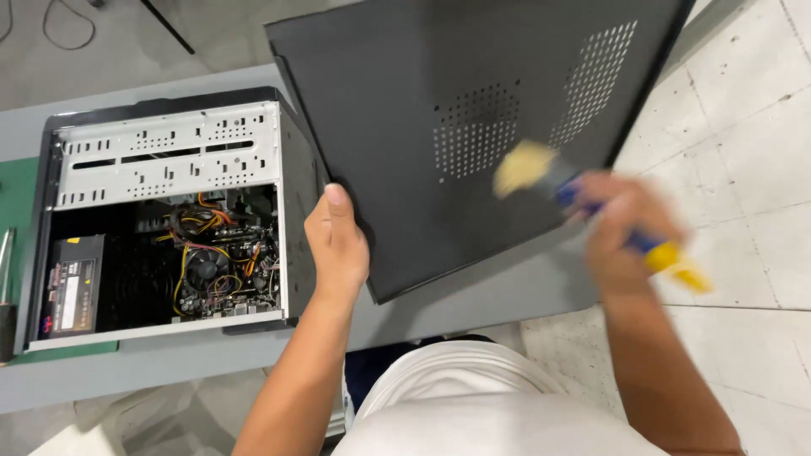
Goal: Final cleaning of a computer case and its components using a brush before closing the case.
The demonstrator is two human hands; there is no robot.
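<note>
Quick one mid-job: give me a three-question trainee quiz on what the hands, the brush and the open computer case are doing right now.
1. True or false: the left hand grips the black side panel by its edge.
2. What does the right hand hold? A) screwdriver B) brush C) cloth
3. Where does the open computer case lie?

Key: 1 true; 2 B, bristles at the panel's vent holes; 3 on the grey table, to the left of the panel.

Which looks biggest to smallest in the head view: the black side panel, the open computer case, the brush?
1. Black side panel, though it is held up nearer the camera, so its lead over the case is unsure.
2. Open computer case.
3. Brush, plainly smallest.
</note>
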